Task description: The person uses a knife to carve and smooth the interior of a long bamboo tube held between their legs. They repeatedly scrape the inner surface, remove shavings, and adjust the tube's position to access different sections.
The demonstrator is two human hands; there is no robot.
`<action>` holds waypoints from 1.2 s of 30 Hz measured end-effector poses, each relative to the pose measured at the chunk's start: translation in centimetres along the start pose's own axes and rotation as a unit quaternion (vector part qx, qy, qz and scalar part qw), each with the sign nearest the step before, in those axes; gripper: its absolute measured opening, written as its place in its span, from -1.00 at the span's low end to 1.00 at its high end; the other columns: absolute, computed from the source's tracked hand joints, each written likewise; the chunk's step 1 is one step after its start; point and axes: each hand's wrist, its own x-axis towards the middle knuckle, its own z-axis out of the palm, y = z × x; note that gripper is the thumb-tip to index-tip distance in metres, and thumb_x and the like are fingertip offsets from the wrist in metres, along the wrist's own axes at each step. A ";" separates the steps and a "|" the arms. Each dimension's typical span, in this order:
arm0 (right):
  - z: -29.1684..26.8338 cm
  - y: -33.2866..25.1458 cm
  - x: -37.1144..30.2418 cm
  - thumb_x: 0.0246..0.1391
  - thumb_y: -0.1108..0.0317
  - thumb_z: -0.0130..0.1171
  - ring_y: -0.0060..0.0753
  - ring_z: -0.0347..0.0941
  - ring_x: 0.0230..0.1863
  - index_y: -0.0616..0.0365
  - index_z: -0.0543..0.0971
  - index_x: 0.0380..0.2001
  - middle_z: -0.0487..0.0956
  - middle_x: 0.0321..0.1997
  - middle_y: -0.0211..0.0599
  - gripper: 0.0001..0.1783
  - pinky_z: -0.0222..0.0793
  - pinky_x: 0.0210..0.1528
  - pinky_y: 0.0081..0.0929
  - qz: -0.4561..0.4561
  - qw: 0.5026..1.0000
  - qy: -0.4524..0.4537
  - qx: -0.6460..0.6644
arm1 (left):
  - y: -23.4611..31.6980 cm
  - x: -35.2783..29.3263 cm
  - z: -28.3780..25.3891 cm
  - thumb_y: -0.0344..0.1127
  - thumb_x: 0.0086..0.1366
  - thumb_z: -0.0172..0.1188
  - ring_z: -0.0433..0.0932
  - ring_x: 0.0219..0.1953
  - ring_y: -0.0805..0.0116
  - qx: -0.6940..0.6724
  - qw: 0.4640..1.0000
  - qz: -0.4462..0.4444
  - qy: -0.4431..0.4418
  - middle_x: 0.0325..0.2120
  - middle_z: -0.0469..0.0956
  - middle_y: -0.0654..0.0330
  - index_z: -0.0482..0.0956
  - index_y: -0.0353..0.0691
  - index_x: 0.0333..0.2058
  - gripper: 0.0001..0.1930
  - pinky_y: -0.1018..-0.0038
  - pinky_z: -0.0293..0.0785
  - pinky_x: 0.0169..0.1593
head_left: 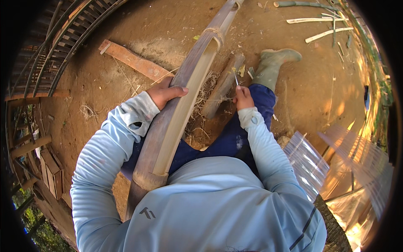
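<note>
A thick bamboo pole, its side cut open to show a pale hollow, slants from beside my left hip up past the far edge of view. My left hand is closed round its left wall, the thumb lying over the top near the cut edge. To the right of the pole and apart from it, my right hand is closed on a small knife. The narrow, shiny blade points away from me, while my fingers hide the handle. Behind the blade lies a short wooden log on the ground.
Thin shavings lie between my legs. A reddish plank rests left of the pole. My right boot stands beyond the knife. Split bamboo strips lie at far right, clear corrugated sheets nearer. A slatted bamboo structure stands far left.
</note>
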 end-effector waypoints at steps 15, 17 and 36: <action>0.6 -10.1 -12.4 0.36 0.04 -0.06 0.26 0.50 -0.40 0.26 0.49 -0.30 0.55 -0.48 0.12 -0.56 0.36 -0.31 0.03 -0.243 0.937 -0.192 -0.161 | 1.0 -0.1 1.4 0.12 -0.04 0.53 0.56 0.02 0.11 0.056 0.998 0.014 0.039 0.02 0.48 -0.26 0.10 -0.63 0.27 0.16 0.34 0.54 0.03; 0.3 -10.9 -12.6 0.37 0.02 -0.09 0.25 0.51 -0.39 0.26 0.51 -0.30 0.55 -0.48 0.11 -0.54 0.38 -0.28 0.05 -0.242 0.921 -0.194 -0.237 | 0.9 0.2 1.4 0.11 -0.04 0.53 0.56 0.00 0.12 0.066 0.997 0.007 0.035 0.01 0.49 -0.25 0.11 -0.62 0.27 0.15 0.34 0.54 0.02; 0.9 -12.9 -11.7 0.38 -0.04 -0.19 0.23 0.56 -0.23 0.21 0.59 -0.31 0.62 -0.35 0.10 -0.45 0.45 -0.12 0.02 -0.205 0.889 -0.204 -0.355 | -1.1 1.4 0.6 -0.14 -0.06 0.52 0.53 0.02 0.12 0.057 0.998 0.015 0.010 0.04 0.47 -0.16 0.03 -0.64 0.27 0.10 0.34 0.49 0.08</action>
